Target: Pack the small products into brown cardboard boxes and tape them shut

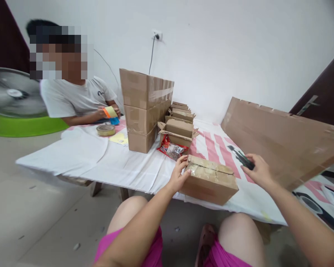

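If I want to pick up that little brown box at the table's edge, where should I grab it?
Probably by its two short ends, coming from the near edge of the table. The little brown box lies flat, taped top up, ends bare; the left hand rests on its left end. The right hand holds a dark tool.

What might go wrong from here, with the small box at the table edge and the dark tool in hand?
1. The small box sits at the table's front edge, steadied only at one corner by the left hand; it may slide off.
2. The right hand holds a dark tool, too blurred to name; if it is a blade, the left fingers on the box lie near its path.
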A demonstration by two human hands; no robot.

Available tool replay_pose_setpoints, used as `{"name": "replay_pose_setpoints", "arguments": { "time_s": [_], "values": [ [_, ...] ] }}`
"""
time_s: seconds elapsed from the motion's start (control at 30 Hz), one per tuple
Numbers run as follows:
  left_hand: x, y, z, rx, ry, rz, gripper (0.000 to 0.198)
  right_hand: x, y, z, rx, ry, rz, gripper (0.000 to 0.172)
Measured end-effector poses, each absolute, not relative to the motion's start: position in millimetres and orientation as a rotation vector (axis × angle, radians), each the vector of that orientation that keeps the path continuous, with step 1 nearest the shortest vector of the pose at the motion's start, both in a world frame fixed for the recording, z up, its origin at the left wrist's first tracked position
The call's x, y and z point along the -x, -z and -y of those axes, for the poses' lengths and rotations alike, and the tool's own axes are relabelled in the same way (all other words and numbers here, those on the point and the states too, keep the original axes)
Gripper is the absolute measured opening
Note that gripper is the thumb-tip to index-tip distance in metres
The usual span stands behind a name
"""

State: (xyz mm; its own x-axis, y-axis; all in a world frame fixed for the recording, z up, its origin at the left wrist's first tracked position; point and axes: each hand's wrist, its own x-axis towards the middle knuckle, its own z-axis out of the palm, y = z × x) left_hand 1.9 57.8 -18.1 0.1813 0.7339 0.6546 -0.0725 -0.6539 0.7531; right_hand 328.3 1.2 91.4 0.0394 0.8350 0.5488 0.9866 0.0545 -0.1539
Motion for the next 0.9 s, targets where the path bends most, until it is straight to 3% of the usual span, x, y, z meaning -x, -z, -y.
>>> {"name": "replay_pose_setpoints", "arguments": {
  "time_s": [0.1,0.3,0.57,0.9],
  "values": [
    [-1,18,-57,-1.806,-1.537,-0.634,0.028,-280,-127,2,1.601,0.175,2.277,0.043],
    [-1,21,-58,-1.784,-1.547,-0.676,0.03,-210,-152,-5,1.54,0.344,2.756,0.05],
    [-2,22,-58,-1.818,-1.541,-0.701,0.028,-218,-150,-9,1.311,0.903,2.991,0.046],
    [0,21,-58,-1.925,-1.533,-0.75,0.021,-254,-148,17,1.354,0.928,2.963,0.048]
  ]
}}
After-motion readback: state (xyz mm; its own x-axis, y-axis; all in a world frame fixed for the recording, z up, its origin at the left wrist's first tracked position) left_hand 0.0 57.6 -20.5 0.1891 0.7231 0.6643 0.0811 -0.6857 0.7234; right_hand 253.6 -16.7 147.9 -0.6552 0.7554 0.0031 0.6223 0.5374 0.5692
